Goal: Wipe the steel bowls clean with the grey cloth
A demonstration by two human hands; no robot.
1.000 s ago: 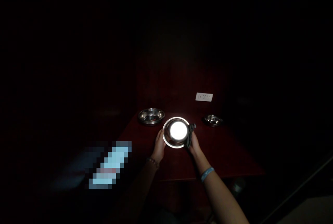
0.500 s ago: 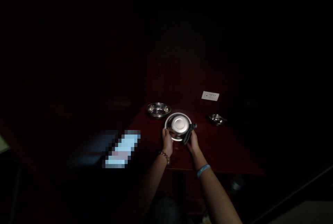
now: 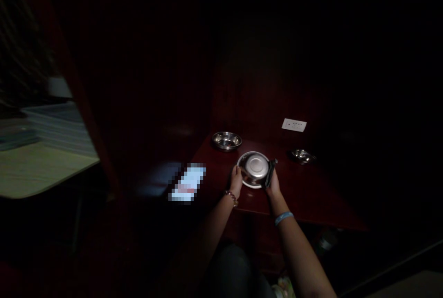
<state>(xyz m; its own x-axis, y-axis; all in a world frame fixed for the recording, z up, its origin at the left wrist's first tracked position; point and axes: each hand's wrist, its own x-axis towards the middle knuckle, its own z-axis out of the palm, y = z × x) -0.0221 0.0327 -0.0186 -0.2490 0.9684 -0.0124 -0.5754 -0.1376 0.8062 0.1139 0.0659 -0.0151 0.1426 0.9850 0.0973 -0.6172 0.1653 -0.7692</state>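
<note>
A shiny metal bowl (image 3: 256, 166) is held bottom side toward me above the dark red table (image 3: 311, 196). My left hand (image 3: 236, 181), with a beaded bracelet on its wrist, grips the rim at the left. At the opposite side my right hand (image 3: 274, 185), wearing a light blue wristband, is closed on a dark cloth (image 3: 271, 174) pressed against the bowl. The fingers behind the bowl are hidden. Another metal bowl (image 3: 226, 141) stands upright at the back left of the table, and a smaller metal dish (image 3: 303, 156) sits at the back right.
A white socket plate (image 3: 294, 125) is on the dark red back wall. To the left, a bright blurred-out screen (image 3: 188, 182) glows. Beyond a partition stand clear plastic boxes (image 3: 62, 125) on a pale table (image 3: 48, 169). A bottle (image 3: 327, 241) shows dimly below the table.
The view has turned left, so everything shifts right and the pale table with boxes comes into sight. Both hands still hold the bowl, with the cloth at its right side.
</note>
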